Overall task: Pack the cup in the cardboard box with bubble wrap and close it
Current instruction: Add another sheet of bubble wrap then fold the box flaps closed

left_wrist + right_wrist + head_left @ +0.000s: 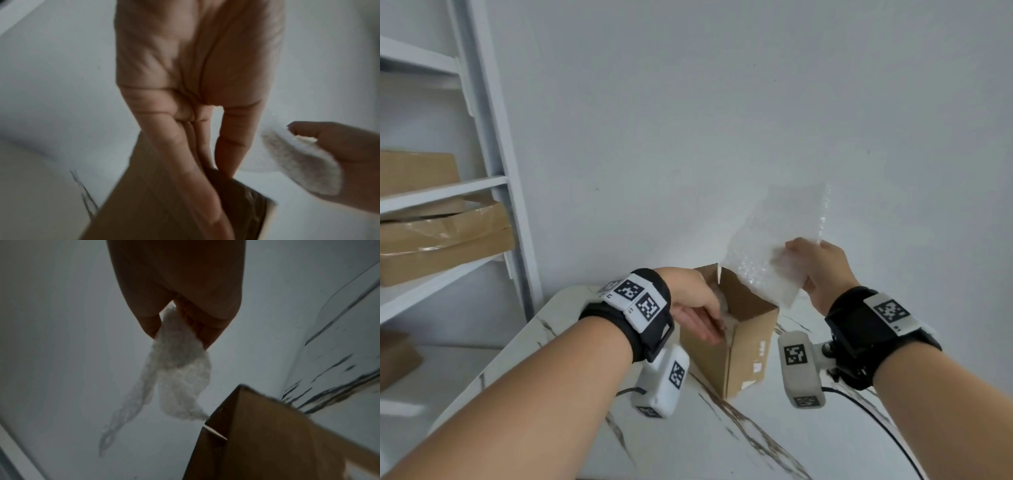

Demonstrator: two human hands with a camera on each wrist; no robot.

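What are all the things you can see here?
Cardboard box: one, brown, open, on the table between the hands.
Bubble wrap: one sheet, clear white, held up above the box's right side.
Table: one, white marble with brown veins.
Shelf unit: one, white, at left.
Shelf boxes: at least three, brown, on the shelves.
Cable: one, black, on the table at right.
Cup: not in view.
Left hand: fingers straight, reaching into the box.
Right hand: pinches the bubble wrap.
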